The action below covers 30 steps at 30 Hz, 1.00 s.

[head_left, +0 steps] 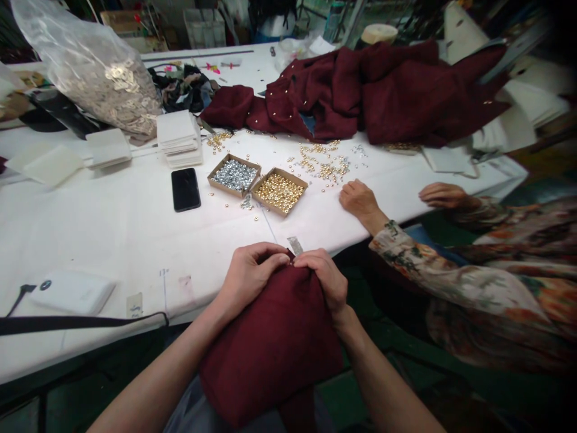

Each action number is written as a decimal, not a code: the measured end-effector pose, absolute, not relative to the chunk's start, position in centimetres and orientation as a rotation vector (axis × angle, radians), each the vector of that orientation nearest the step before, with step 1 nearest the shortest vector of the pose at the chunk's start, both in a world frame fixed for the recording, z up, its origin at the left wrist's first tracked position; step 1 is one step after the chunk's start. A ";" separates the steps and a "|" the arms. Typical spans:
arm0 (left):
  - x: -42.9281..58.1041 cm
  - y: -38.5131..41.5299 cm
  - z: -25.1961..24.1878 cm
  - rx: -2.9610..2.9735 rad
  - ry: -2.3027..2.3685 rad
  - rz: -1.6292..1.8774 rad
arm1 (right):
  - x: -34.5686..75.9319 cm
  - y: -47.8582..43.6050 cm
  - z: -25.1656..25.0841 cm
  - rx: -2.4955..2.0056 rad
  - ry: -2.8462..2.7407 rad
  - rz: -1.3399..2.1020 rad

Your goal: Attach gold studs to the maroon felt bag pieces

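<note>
A maroon cloth bag (270,343) rests on my lap at the table's front edge, its top edge gathered between my hands. My left hand (252,267) pinches that edge from the left, thumb and fingers pressed together. Right beside it, my right hand (324,276) grips the same edge, its fingertips almost meeting the left thumb. A tiny shiny spot shows between the fingertips; what it is I cannot make out. Beyond my hands stand a small cardboard tray of gold metal fasteners (280,191) and another of silver ones (233,174).
Loose gold fasteners (327,163) lie scattered behind the trays. A black phone (185,189), stacked white pads (179,137) and a clear bag of beige pieces (121,90) are leftward. Maroon cloth (333,90) is piled at the back. A co-worker's hands (360,201) rest near the right edge.
</note>
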<state>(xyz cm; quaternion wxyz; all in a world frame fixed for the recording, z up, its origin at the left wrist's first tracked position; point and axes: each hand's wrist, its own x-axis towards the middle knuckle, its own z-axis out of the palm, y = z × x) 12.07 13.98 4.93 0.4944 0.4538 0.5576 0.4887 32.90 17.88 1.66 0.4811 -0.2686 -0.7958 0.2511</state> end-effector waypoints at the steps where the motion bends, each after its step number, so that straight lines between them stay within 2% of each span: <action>1: 12.1 14.0 4.9 1.071 1.356 1.195 | 32.9 17.9 1.7 -0.654 -1.943 0.626; 24: 11.7 14.8 6.7 1.276 1.384 1.016 | 33.0 18.1 1.8 -0.669 -1.905 0.715; 30: 12.0 14.6 6.6 1.373 1.407 1.060 | 33.1 18.0 1.9 -0.699 -1.887 0.745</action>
